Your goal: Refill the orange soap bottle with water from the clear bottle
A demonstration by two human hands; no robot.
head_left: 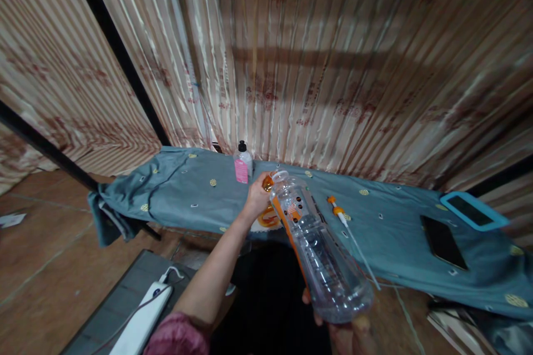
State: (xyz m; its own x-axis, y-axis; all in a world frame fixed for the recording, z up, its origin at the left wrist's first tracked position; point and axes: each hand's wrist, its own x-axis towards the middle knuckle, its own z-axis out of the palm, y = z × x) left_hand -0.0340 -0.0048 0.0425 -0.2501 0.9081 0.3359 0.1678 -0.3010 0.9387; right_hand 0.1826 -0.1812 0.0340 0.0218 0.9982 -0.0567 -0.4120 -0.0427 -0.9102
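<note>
My right hand [353,335] supports a large clear plastic bottle [328,255] with an orange label from beneath its base. The bottle is tilted, its mouth pointing forward and slightly left. At that mouth, my left hand [259,195] closes around the top of an amber see-through container [268,183]. The container's lower part, with white and orange on it, shows below my hand. Whether the two mouths touch, I cannot tell. Right of the bottle, an orange-and-white pump top [338,211] with a long white tube lies on the cloth.
A blue-grey patterned cloth [200,194] covers the long narrow table. On it are a bottle with a pink label and black cap [242,163], a dark phone [443,241] and a blue-framed tablet [472,211]. A white power strip [141,319] sits at lower left. Striped curtains hang behind.
</note>
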